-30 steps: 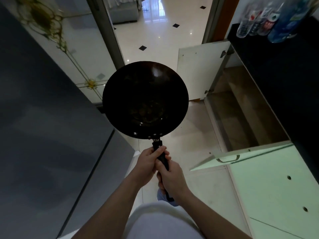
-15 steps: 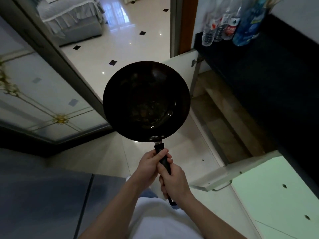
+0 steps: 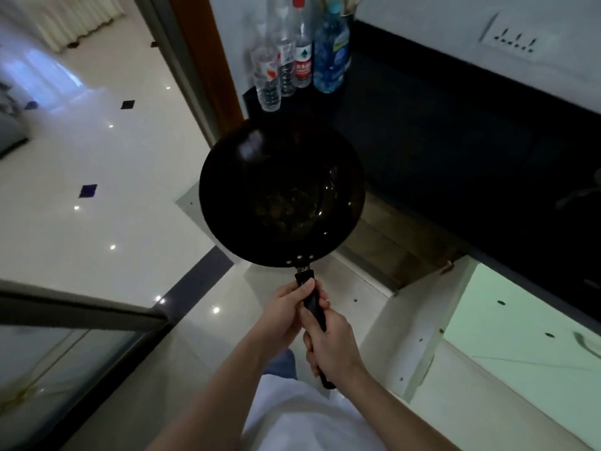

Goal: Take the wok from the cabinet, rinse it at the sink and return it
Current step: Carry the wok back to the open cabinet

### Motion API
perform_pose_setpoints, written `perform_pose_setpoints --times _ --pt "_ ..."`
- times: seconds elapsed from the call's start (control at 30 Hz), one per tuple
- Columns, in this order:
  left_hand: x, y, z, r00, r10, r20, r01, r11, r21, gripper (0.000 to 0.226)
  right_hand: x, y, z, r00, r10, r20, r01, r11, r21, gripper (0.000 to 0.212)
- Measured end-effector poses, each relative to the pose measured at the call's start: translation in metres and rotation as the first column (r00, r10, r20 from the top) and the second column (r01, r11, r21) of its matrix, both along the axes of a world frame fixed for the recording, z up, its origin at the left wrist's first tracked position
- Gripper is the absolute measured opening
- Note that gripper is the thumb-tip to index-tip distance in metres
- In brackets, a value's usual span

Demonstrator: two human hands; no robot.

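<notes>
A round black wok [image 3: 281, 193] hangs level in front of me, held out by its black handle [image 3: 314, 310]. My left hand [image 3: 282, 313] grips the handle near the bowl. My right hand [image 3: 330, 348] grips it further back, just behind the left. The wok's inside is dark with a few wet glints. To its right, under the dark countertop [image 3: 455, 157], the cabinet [image 3: 400, 245] stands open with a brown shelf inside. Its pale door [image 3: 419, 323] swings out toward me. The sink is not in sight.
Several plastic bottles [image 3: 302, 50] stand at the counter's far left end. A wall socket [image 3: 512, 42] sits above the counter. A doorway with a brown frame [image 3: 208, 60] opens onto a glossy tiled floor [image 3: 97, 177]. A glass sliding panel [image 3: 65, 346] is at lower left.
My view has swung to the right: the grey surface and glass panel slid away to the left, and the counter, bottles and open cabinet came closer to centre. Both hands kept their grip.
</notes>
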State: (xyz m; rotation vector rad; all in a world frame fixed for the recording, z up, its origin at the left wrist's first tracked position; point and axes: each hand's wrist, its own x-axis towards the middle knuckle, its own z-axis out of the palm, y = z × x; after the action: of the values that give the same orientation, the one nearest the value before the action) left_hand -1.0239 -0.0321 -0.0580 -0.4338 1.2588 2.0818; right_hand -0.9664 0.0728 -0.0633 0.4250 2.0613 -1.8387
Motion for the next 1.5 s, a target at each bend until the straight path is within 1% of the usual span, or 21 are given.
perform_pose_setpoints --times 0.1,0.2,0.33,0.43,0.53,0.63,0.83,0.97,1.13,1.3,1.5 --pt "-0.041 -0.011 0.006 0.992 -0.125 -0.003 0.125 0.992 -0.007 0.020 -0.029 -0.018 0.002 0.993 -0.118 0.017 0.118 0.993 0.016 0.022" --pt "-0.078 -0.022 0.007 0.972 -0.234 0.027 0.233 0.972 0.011 0.020 -0.056 -0.036 0.004 0.972 -0.232 0.039 0.230 0.972 0.040 0.024" --pt "-0.115 -0.025 0.005 0.933 -0.360 0.023 0.359 0.933 0.034 0.021 -0.082 -0.050 0.009 0.938 -0.342 0.058 0.338 0.939 0.062 0.024" --pt "-0.131 -0.019 0.004 0.902 -0.431 0.013 0.431 0.902 0.032 0.023 -0.094 -0.052 0.010 0.908 -0.413 0.067 0.406 0.909 0.089 0.024" --pt "-0.148 -0.008 0.004 0.873 -0.488 0.010 0.487 0.872 0.040 0.022 -0.106 -0.048 0.014 0.873 -0.482 0.073 0.474 0.874 0.105 0.032" --pt "-0.165 0.007 0.004 0.846 -0.533 0.008 0.533 0.845 0.044 0.021 -0.120 -0.040 0.017 0.828 -0.552 0.098 0.549 0.834 0.058 0.036" --pt "-0.204 0.050 0.000 0.821 -0.570 0.024 0.569 0.821 0.049 0.021 -0.156 -0.006 0.020 0.779 -0.618 0.103 0.619 0.785 0.021 0.036" --pt "-0.235 0.087 -0.002 0.822 -0.567 0.048 0.566 0.824 0.042 0.023 -0.185 0.030 0.017 0.783 -0.616 0.087 0.617 0.787 0.018 0.036" --pt "-0.269 0.141 0.000 0.832 -0.553 0.055 0.552 0.833 0.025 0.021 -0.219 0.083 0.013 0.794 -0.606 0.060 0.600 0.795 0.093 0.041" --pt "-0.289 0.187 0.001 0.841 -0.533 0.095 0.536 0.845 0.002 0.023 -0.239 0.130 0.016 0.786 -0.615 0.071 0.614 0.789 0.038 0.037" --pt "-0.303 0.219 0.000 0.819 -0.558 0.135 0.568 0.822 -0.048 0.030 -0.256 0.159 0.012 0.753 -0.650 0.106 0.648 0.760 0.053 0.036"
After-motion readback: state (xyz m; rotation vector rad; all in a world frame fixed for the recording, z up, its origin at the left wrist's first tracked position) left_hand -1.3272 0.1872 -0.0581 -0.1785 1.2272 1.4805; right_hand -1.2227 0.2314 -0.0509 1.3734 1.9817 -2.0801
